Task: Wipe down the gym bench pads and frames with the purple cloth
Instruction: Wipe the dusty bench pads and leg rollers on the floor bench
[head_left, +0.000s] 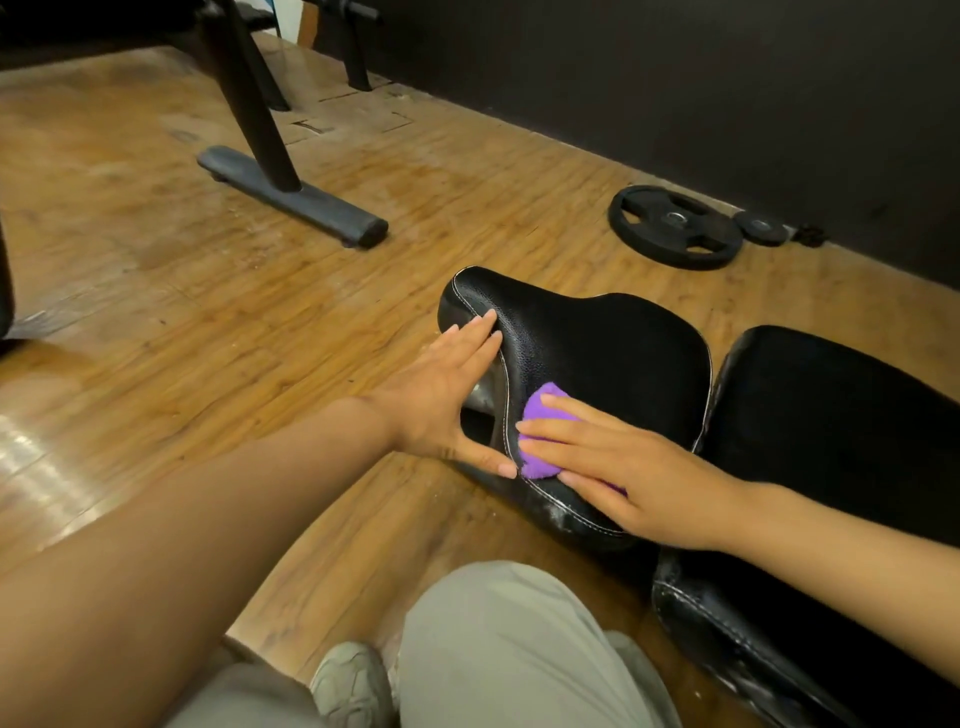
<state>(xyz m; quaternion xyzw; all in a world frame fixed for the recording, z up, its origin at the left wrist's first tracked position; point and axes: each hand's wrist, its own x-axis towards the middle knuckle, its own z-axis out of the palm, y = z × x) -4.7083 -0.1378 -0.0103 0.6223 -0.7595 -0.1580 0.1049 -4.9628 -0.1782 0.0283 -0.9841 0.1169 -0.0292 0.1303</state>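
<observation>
Floor of worn wooden planks lies under the black padded leather seat pad. Left hand, fingers straight, rests against its side edge; right hand, fingers straight, presses the small purple cloth onto its top.

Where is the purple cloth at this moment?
In the head view, the purple cloth lies on the near left edge of the black seat pad, pressed flat under the right hand, with the left hand just beside it.
</observation>
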